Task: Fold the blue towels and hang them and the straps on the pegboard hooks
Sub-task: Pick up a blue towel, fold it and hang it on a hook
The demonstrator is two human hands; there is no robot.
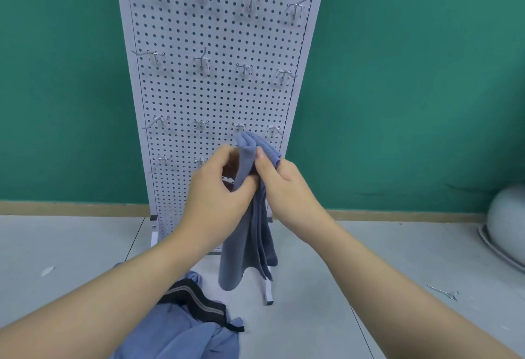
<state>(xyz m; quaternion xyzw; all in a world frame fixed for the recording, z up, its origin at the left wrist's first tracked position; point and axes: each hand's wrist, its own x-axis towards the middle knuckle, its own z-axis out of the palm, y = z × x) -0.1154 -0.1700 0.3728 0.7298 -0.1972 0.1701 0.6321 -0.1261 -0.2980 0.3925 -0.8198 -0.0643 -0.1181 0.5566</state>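
Both hands, left hand [220,185] and right hand [279,179], pinch the folded blue towel [250,216] near its top fold, its length hanging straight down, with the nearest pegboard hook [238,126] just above the grip

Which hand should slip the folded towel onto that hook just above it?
Probably the right hand: it pinches the towel near its folded top, just under the hook. The left hand grips lower.

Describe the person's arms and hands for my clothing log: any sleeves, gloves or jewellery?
Both forearms are bare to the frame edge, with no sleeves showing. The left hand and right hand wear no gloves, rings, watch or bracelet. Fingernails look short and unpainted.
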